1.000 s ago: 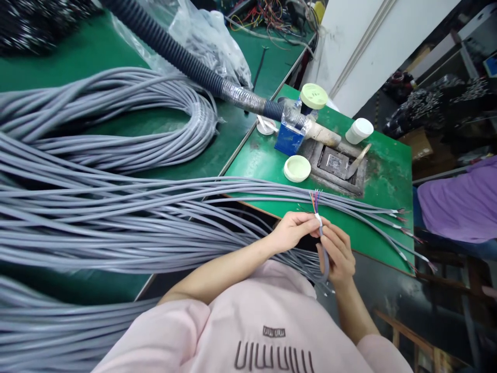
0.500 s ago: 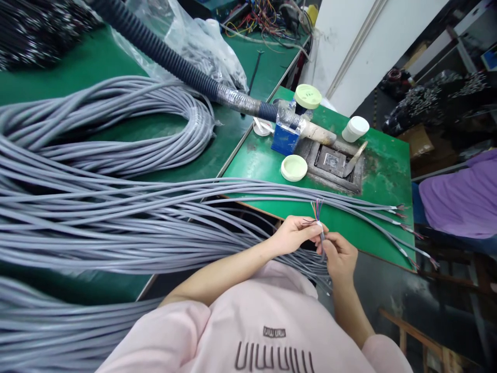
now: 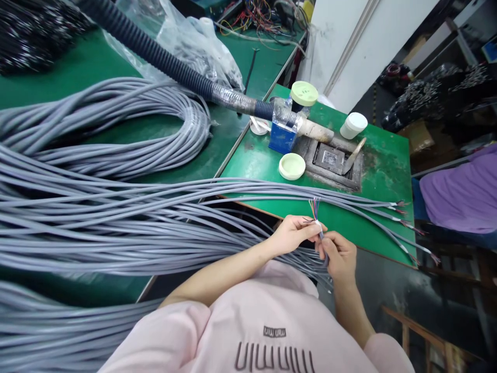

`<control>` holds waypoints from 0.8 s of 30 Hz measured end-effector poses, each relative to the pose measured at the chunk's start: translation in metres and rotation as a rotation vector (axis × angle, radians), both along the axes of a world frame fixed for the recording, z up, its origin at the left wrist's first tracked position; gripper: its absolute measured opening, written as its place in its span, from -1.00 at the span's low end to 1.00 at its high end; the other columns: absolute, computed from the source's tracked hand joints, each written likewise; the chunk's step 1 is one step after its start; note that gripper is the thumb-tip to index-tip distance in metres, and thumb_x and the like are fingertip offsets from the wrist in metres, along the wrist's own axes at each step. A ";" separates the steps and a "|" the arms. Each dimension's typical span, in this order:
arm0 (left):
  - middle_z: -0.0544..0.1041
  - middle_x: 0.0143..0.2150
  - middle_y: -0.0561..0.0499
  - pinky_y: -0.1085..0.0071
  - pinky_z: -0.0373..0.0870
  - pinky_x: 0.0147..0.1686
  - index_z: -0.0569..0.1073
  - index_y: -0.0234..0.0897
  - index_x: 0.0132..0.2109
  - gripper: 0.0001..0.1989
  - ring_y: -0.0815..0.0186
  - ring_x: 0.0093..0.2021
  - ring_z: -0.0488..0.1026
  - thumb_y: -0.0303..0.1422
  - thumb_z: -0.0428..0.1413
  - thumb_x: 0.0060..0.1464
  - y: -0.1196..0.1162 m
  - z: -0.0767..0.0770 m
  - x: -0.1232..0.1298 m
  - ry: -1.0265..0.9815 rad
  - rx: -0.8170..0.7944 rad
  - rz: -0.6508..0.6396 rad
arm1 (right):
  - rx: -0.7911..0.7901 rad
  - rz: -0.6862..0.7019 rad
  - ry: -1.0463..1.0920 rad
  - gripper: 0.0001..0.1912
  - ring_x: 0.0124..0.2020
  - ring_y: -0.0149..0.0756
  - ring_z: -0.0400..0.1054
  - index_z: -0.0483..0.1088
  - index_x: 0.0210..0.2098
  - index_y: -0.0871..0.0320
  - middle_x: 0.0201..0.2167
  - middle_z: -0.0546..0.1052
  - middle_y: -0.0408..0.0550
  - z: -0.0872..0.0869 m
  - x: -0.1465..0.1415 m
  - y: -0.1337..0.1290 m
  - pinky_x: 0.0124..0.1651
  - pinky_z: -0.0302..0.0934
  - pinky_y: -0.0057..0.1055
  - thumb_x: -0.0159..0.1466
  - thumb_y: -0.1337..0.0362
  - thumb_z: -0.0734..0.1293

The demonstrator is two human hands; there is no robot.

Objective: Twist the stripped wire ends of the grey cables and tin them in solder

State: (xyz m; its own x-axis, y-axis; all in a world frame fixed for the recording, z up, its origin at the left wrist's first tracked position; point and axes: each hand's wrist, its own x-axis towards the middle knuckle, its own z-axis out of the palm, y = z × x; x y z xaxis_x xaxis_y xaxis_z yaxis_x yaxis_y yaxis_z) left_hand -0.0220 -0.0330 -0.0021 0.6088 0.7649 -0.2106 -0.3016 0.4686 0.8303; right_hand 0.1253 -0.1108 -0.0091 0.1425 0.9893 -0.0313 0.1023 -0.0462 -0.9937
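Near the front edge of the green table, my left hand pinches a grey cable close to its stripped end. Coloured thin wires fan upward from that end, above a white band. My right hand is closed on the same cable just below, to the right of my left hand. Several other grey cables lie across the table beyond my hands, their stripped ends with reddish wires at the right edge.
On the green table stand a solder-pot-like square unit, a blue box, a white jar and a pale lid. A black hose crosses above. Coiled grey cables lie left. A person in purple is at right.
My right hand has shifted very slightly on the cable, and the lower part of the cable is tilted a little more. The whole view has moved slightly.
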 end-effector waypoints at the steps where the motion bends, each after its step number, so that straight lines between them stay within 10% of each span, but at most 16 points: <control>1: 0.50 -0.51 -0.02 0.47 0.38 -0.43 0.56 -0.45 -0.30 -0.56 0.40 -0.52 0.42 -0.06 0.26 -0.03 0.000 0.001 0.000 -0.006 -0.004 -0.001 | -0.002 0.003 0.024 -0.76 -0.59 -0.44 0.24 0.42 -0.46 0.15 -0.69 0.36 -0.23 -0.001 0.001 0.000 -0.44 0.11 -0.44 0.32 0.24 0.29; 24: 0.50 -0.53 -0.02 0.42 0.42 -0.45 0.44 -0.43 -0.41 -0.54 0.33 -0.53 0.50 -0.03 0.26 -0.04 -0.003 0.007 -0.004 -0.064 -0.011 -0.053 | -0.088 0.109 0.323 -0.68 -0.68 -0.44 0.15 0.38 -0.56 0.16 -0.77 0.28 -0.24 -0.006 0.005 0.006 -0.45 0.16 -0.37 0.27 0.14 0.34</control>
